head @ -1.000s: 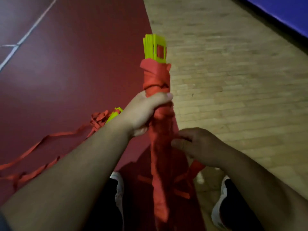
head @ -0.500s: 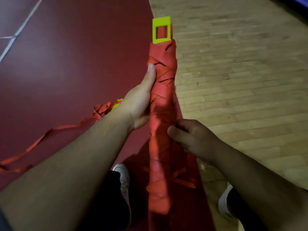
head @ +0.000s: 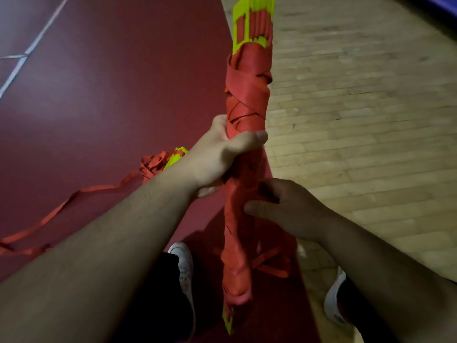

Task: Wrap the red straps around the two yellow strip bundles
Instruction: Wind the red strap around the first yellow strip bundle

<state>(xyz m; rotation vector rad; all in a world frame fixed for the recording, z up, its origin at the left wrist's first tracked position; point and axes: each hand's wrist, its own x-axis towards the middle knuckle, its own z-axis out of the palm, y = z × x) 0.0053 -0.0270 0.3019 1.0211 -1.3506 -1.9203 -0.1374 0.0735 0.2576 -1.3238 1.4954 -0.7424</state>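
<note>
The wrapped bundle (head: 247, 100) of yellow strips stands nearly upright in front of the person, held in the air above the floor between both hands. Red strap (head: 243, 243) crosses over it in tight diagonal turns along almost its whole length, so that yellow shows only at the slotted top end and at a small tip at the bottom. The left hand (head: 217, 157) grips the bundle around its middle, with the fingers curled round the far side and the thumb laid over the front. Just below it, the right hand (head: 284, 209) pinches the bundle's right side, its thumb pressed on the red wrap and its fingers curled behind. Loose strap ends (head: 269, 267) hang beside the lower part.

The second bundle (head: 178, 155) lies on the dark red floor (head: 111, 95) behind the left wrist, mostly hidden, with a tangle of red straps (head: 152, 164) beside it and one trailing strap (head: 61, 209) running off to the left. The wooden floor (head: 358, 120) lies to the right. A white shoe (head: 183, 266) shows below each forearm.
</note>
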